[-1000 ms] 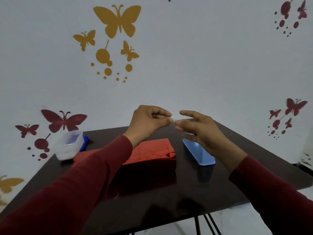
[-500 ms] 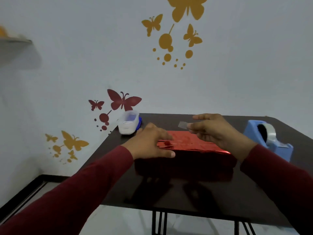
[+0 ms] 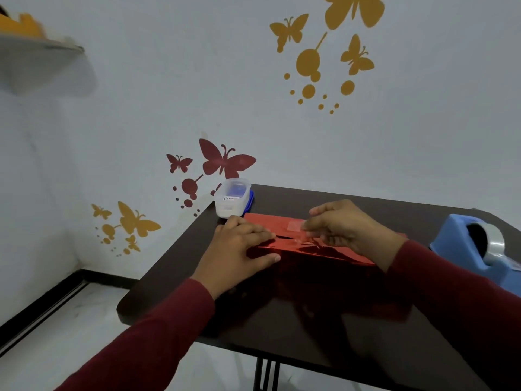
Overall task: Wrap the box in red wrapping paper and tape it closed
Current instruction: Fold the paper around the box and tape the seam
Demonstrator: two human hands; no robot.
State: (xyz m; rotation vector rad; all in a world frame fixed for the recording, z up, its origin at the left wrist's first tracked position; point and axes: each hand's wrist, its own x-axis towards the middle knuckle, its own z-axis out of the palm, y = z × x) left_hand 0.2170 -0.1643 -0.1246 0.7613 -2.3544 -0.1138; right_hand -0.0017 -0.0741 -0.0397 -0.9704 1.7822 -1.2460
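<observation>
Taping step in hand, as I read it. Box (image 3: 324, 249), already folded into red wrapping paper (image 3: 270, 225), lies at centre frame on the dark table (image 3: 324, 320), near its far left corner. Left hand (image 3: 239, 249) rests flat on the left end of the parcel, fingers straight and spread, pressing the folds down. Right hand (image 3: 346, 227) sits over the middle of the parcel, thumb and forefinger pinching a short strip of clear tape (image 3: 296, 225) that juts left above the paper; I cannot tell whether the strip touches the paper yet.

Blue tape dispenser (image 3: 473, 249) stands at the right edge of frame, well apart from the parcel. Clear plastic tub (image 3: 232, 200) sits at the table's far left corner, just beyond the parcel.

My judgement: next move calls for lowering the strip across the open seam beside the left fingertips, then rubbing it flat while the left hand holds the flap. Risk is the tape folding onto itself.
</observation>
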